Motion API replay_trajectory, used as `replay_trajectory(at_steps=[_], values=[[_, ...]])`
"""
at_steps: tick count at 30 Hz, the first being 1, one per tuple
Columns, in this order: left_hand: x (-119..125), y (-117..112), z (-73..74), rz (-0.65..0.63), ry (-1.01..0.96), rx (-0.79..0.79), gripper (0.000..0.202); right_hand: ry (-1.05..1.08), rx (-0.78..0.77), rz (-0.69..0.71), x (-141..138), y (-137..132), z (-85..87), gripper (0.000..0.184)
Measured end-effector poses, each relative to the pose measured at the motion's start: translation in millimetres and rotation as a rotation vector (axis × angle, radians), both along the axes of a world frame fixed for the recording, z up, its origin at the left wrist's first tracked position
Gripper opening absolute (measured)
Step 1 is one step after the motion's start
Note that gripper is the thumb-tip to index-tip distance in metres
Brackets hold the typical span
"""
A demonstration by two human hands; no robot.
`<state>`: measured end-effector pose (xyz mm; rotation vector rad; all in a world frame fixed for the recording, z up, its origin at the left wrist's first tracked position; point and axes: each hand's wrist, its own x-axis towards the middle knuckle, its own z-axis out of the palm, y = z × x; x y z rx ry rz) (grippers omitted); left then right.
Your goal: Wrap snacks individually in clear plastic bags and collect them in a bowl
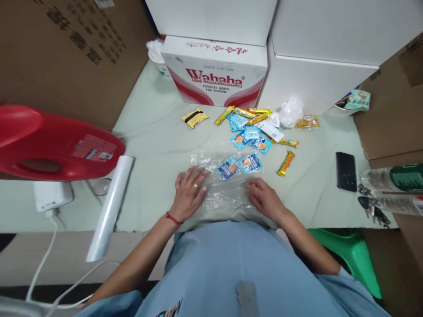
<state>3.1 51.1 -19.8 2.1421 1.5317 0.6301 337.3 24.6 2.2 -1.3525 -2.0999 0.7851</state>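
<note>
My left hand [189,191] lies flat, fingers spread, on the left part of a clear plastic bag [224,193] spread on the pale green table [155,132]. My right hand [263,199] rests on the bag's right edge with its fingers curled down; whether it pinches the plastic is unclear. Two blue snack packets [239,166] lie on or in the bag just beyond my fingers. Farther back sits a heap of blue packets [251,136] and yellow wrapped bars [251,114]. A single yellow bar [286,163] lies to the right.
A Wahaha carton [214,72] and white boxes [317,75] stand at the back. A red jug [49,143] and a roll of plastic [110,207] lie at left. A black phone [346,171], keys [372,207] and bottles [396,178] lie at right. A green stool [353,255] stands below.
</note>
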Motion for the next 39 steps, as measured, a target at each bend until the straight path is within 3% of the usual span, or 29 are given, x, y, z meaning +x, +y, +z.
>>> replay_trajectory(at_steps=[2,4,6,9,12,15,18,21,24,26,29,31,34,36,39], values=[[-1,26,2.9,0.174,-0.088,0.102,0.040,-0.023,-0.008,0.062,-6,-10,-7.5,0.025],[-4,61,4.4,0.363,-0.128,0.197,0.035,-0.004,0.020,-0.006,-4,-19,-11.6,0.024],[-5,102,4.5,0.452,-0.111,0.203,0.033,0.044,0.063,-0.115,3,-26,-10.5,0.024],[-1,164,3.1,0.444,-0.024,0.111,0.046,0.083,0.098,-0.217,13,-35,-2.7,0.024],[9,211,0.7,0.406,0.030,0.051,0.067,0.085,0.107,-0.256,18,-44,4.3,0.024],[13,237,-4.1,0.359,0.089,-0.037,0.075,0.067,0.108,-0.295,19,-56,6.0,0.023],[7,244,-8.0,0.368,0.092,-0.089,0.065,0.053,0.107,-0.333,21,-67,3.0,0.023],[2,237,-3.3,0.463,0.009,-0.048,0.056,0.053,0.109,-0.345,24,-71,-2.1,0.023],[6,215,12.6,0.487,-0.057,0.032,0.055,0.048,0.102,-0.327,27,-65,-5.8,0.023],[17,189,25.1,0.372,-0.128,0.105,0.055,0.042,0.096,-0.305,28,-56,-5.8,0.024],[40,133,34.4,0.064,-0.199,0.182,0.051,0.045,0.092,-0.277,29,-37,-1.2,0.025],[55,93,29.2,-0.060,-0.168,0.158,0.046,0.043,0.088,-0.244,29,-24,3.1,0.026],[68,46,7.0,-0.204,-0.112,0.096,0.040,0.008,0.087,-0.098,26,-11,5.8,0.028],[69,30,-9.9,-0.289,-0.061,0.085,0.038,-0.032,0.075,0.059,24,-10,3.0,0.029],[61,20,-27.6,-0.307,0.040,0.112,0.044,-0.072,0.049,0.254,26,-19,-6.8,0.032]])
